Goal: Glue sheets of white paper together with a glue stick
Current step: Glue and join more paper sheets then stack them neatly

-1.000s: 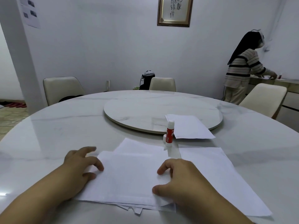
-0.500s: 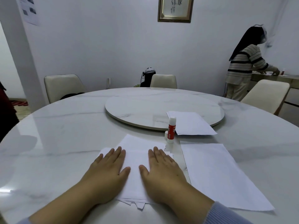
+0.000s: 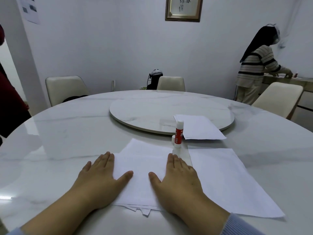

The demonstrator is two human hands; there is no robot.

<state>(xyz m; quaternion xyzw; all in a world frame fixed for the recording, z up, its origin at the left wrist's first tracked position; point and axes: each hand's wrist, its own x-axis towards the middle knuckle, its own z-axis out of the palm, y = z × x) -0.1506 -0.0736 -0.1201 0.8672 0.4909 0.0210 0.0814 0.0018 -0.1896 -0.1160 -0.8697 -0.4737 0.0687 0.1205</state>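
Step in hand: pressing. Both hands lie flat on the paper stack [image 3: 140, 175], so I judge that a glued sheet is being smoothed down on the ones below.
Left hand [image 3: 100, 179]: spread, palm down, fingers partly on the left edge of the stack and partly on the table [image 3: 59, 141]; it holds nothing.
Right hand [image 3: 179, 180]: spread, palm down on the right side of the stack; it also holds nothing.
Paper stack: near the front edge of the table, between the two hands; corners of lower sheets stick out at the near side.
Glue stick [image 3: 178, 134]: upright, just beyond the stack, well apart from both hands; its top looks white, and a small white piece, perhaps the cap [image 3: 173, 139], stands beside it.
Loose sheet [image 3: 228, 180]: just right of the stack, flat.
Further sheets [image 3: 199, 127]: on the turntable [image 3: 144, 112], their near corner hanging over its edge.
Next move: probably take the loose sheet or the glue stick; this needs one hand lifted while the other keeps the stack from sliding.
Writing: the red label of the glue stick has white letters, too small to read; the frame [image 3: 184, 8] on the wall shows dark brush characters, not legible.
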